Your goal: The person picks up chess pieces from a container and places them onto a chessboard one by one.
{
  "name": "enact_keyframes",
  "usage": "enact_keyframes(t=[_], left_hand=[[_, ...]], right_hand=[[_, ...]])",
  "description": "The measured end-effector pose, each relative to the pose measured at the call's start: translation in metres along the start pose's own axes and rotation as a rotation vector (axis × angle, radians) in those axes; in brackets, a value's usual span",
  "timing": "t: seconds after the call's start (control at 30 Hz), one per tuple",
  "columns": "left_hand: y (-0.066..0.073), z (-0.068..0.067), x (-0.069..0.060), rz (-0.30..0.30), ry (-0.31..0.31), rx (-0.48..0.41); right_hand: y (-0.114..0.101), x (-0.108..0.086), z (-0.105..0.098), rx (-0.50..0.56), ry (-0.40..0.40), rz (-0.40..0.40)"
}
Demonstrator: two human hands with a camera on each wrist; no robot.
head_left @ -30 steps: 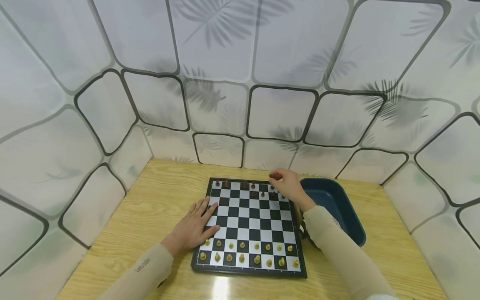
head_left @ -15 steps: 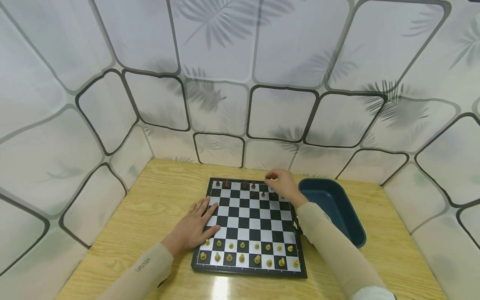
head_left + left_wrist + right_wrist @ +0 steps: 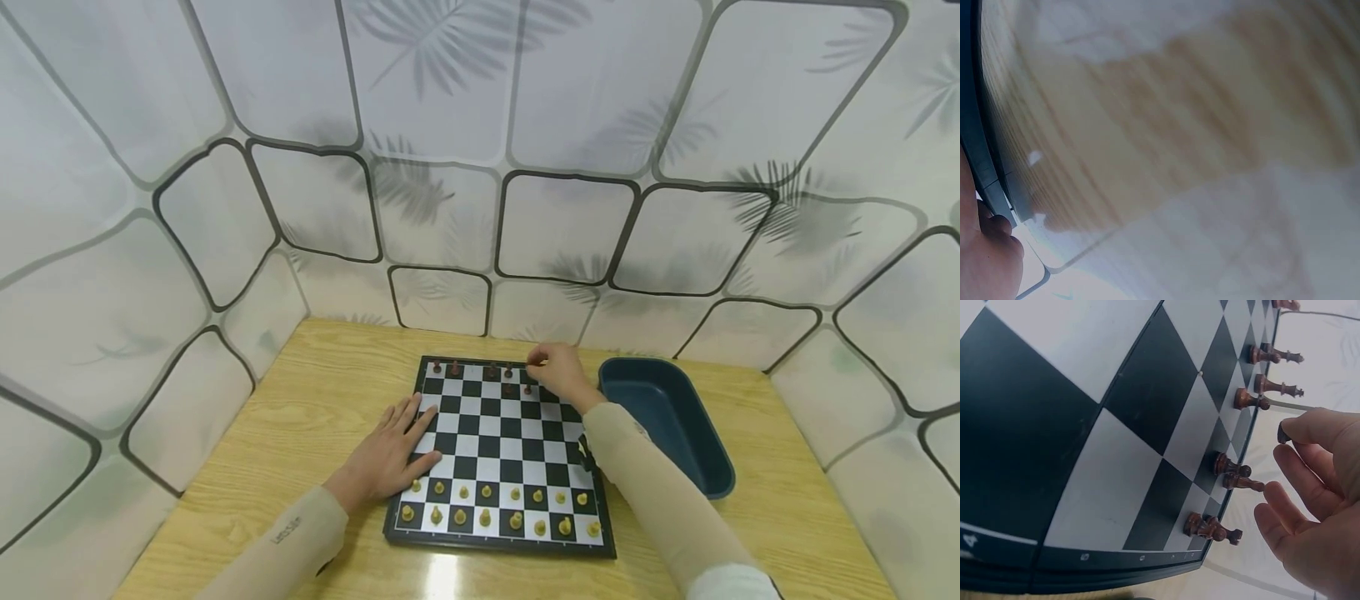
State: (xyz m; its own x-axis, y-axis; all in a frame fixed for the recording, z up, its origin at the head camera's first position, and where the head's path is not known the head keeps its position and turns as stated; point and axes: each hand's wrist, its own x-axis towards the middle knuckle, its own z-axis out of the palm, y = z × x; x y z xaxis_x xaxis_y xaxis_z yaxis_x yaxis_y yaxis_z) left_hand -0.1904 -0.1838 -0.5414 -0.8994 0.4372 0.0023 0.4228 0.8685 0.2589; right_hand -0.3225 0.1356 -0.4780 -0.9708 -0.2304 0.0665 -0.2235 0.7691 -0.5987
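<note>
A black-and-white chessboard [image 3: 498, 425] lies on the table. My left hand [image 3: 386, 450] rests flat on its left edge with straight, spread fingers; part of that hand [image 3: 991, 265] shows in the left wrist view. Over the far edge, my right hand [image 3: 558, 372] pinches a small dark chess piece [image 3: 1284, 432] between thumb and forefinger; its kind is mostly hidden. Below that hand stand dark red pieces, among them a king [image 3: 1279, 385], a pawn [image 3: 1250, 399], a bishop [image 3: 1244, 482] and a rook [image 3: 1227, 531]. Two rows of yellow pieces [image 3: 485, 517] stand on the near side.
To the right of the board sits a deep blue plastic bin [image 3: 667, 408], partly behind the right sleeve [image 3: 660, 492]. The wooden table [image 3: 337, 358] meets a patterned curtain [image 3: 442, 300] behind the board.
My right hand has shifted left along the board's far edge, still pinching the dark chess piece. The left hand has stayed in place.
</note>
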Motion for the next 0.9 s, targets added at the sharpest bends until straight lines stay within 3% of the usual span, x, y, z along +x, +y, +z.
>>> enact_keyframes(t=[0.33,0.9], left_hand=[[0.000,0.002,0.000,-0.003,0.001,0.002],[0.000,0.001,0.001,-0.007,-0.008,0.006]], right_hand=[[0.009,0.004,0.008,-0.112,-0.042,0.013],[0.011,0.002,0.011,-0.103,-0.044,0.022]])
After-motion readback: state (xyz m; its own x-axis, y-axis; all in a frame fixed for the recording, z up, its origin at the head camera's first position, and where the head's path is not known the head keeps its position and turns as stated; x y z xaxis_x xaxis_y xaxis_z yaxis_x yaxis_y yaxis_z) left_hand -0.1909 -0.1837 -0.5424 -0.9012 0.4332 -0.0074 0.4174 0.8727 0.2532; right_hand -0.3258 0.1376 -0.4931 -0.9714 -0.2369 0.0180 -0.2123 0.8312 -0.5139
